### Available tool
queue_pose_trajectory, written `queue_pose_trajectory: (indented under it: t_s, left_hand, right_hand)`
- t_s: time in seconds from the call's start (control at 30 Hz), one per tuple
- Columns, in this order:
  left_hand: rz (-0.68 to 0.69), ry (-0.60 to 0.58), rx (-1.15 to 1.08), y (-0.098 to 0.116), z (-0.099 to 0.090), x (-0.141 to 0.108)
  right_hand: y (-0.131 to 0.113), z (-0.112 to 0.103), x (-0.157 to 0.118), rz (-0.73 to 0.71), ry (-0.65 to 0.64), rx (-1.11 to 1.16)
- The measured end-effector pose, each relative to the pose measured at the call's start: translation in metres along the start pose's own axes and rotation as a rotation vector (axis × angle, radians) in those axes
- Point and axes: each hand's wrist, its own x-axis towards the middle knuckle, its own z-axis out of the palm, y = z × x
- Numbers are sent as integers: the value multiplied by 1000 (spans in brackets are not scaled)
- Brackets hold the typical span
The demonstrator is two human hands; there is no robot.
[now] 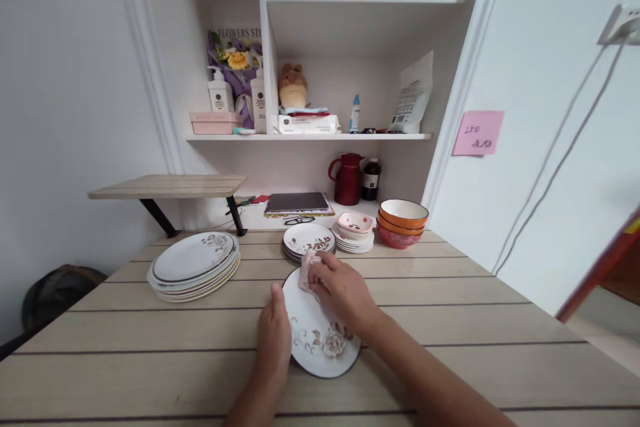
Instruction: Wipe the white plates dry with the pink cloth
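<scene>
A white plate (320, 340) with a brown flower pattern and dark rim is tilted up in front of me. My left hand (274, 330) grips its left edge, thumb up and the other fingers hidden behind it. Bunched in my right hand (343, 287) is a pale pink cloth (309, 271), pressed on the plate's upper part. Just behind stands a short stack of similar dark-rimmed plates (305, 238).
Larger plates (193, 260) are stacked at the left, near a raised wooden stand (167, 187). Small dishes (355, 240) and orange and red bowls (403, 223) sit at the back right. Behind them are a laptop (297, 201) and a red jug (348, 180).
</scene>
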Motion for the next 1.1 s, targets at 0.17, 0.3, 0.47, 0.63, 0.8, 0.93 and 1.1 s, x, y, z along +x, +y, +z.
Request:
queue_pose_trajectory:
  t_s: [0.17, 0.3, 0.47, 0.63, 0.8, 0.93, 1.1]
  left_hand:
    - [70, -8, 19, 1, 0, -3]
    - [82, 16, 20, 1, 0, -4]
    - [68, 18, -34, 1, -1, -4]
    - [38, 64, -47, 0, -3, -3]
    - [35, 34, -75, 2, -2, -4]
    - [-29, -27, -80, 5, 0, -6]
    - [-52, 27, -40, 4, -1, -3]
  right_hand:
    - [19, -22, -10, 115, -153, -187]
    - [22, -45, -24, 52, -439, -181]
    - [3, -44, -29, -218, -696, 139]
    - [-19, -15, -20, -172, -349, 289]
    - [-2, -4, -10, 104, -161, 80]
    - [19, -22, -15, 178, -313, -47]
    - [9, -37, -26, -148, -578, 169]
